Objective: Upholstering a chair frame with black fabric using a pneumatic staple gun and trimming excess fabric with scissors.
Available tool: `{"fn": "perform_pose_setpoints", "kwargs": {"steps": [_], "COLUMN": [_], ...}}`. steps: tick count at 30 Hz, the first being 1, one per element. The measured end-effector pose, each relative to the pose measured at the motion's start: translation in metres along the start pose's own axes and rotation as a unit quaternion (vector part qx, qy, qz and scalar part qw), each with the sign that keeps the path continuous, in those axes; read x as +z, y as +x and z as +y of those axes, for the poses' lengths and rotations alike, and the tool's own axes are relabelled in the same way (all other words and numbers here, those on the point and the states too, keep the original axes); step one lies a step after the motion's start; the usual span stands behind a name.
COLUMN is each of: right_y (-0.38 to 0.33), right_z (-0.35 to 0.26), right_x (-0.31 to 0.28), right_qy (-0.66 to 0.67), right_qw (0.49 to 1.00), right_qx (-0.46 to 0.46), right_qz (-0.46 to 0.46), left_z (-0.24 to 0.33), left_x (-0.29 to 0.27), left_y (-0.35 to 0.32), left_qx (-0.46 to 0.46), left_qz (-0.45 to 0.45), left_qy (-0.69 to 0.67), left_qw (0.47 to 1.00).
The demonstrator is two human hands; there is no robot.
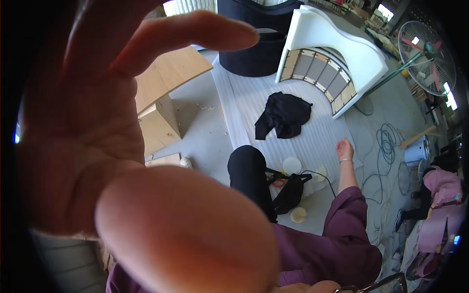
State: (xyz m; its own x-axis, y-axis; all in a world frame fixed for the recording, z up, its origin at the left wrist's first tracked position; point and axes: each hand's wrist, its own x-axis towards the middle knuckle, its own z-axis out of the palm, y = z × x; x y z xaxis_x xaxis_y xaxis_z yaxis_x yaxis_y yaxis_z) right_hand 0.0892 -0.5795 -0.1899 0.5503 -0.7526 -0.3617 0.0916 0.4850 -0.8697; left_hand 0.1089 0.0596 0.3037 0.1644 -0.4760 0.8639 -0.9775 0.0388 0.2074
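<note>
My left hand point(115, 132) is very close to the camera and fills the left side of the head view. Its thumb and fingers are spread apart around empty air, with part of the hand cut off by the upper edge. Further off to the right, my right hand point(345, 149) is held out over the white ribbed sheet point(239, 115), a band at its wrist. Its fingers are loosely curled, and no object shows in them. Beyond my knee, a crumpled black cloth point(284, 115) lies on the sheet. A black bag point(289, 194) is beside my leg.
A white curved furniture frame point(337, 44) and a black rounded piece point(249, 56) stand at the back. Wooden panels point(171, 73) are left. A standing fan point(429, 49), coiled hose point(386, 141), blue bucket point(416, 151) and a person in pink point(443, 185) are right.
</note>
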Motion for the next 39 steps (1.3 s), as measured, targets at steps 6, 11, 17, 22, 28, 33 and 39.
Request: {"fn": "perform_pose_setpoints", "kwargs": {"steps": [6,11,17,22,28,33,39], "right_y": [0.084,0.117,0.160,0.193,0.231,0.235,0.256], "right_z": [-0.131,-0.239,-0.331,-0.380,-0.395,-0.363,-0.382], "right_x": [0.043,0.143,0.175,0.188,0.175,0.162,0.160], "right_qy": [-0.144,-0.264,-0.407,-0.581,-0.643,-0.647,-0.511], "right_qw": [0.981,0.939,0.833,0.673,0.623,0.689,0.567], "right_qx": [-0.132,-0.219,-0.349,-0.429,-0.415,-0.316,-0.605], "right_qz": [0.022,0.026,0.135,0.159,0.161,0.082,0.227], "left_z": [-0.099,-0.198,-0.266,-0.267,-0.292,-0.279,-0.293], "left_x": [0.064,0.119,0.168,0.143,0.113,0.120,0.125], "left_y": [-0.034,-0.147,-0.368,-0.381,-0.408,-0.381,-0.391], "left_qx": [-0.070,-0.439,-0.443,-0.659,-0.593,-0.680,-0.653], "left_qz": [0.036,-0.127,-0.499,-0.454,-0.552,-0.451,-0.470], "left_qy": [-0.024,0.044,0.093,-0.056,0.126,0.003,0.024], "left_qw": [0.997,0.888,0.739,0.597,0.572,0.578,0.593]}}
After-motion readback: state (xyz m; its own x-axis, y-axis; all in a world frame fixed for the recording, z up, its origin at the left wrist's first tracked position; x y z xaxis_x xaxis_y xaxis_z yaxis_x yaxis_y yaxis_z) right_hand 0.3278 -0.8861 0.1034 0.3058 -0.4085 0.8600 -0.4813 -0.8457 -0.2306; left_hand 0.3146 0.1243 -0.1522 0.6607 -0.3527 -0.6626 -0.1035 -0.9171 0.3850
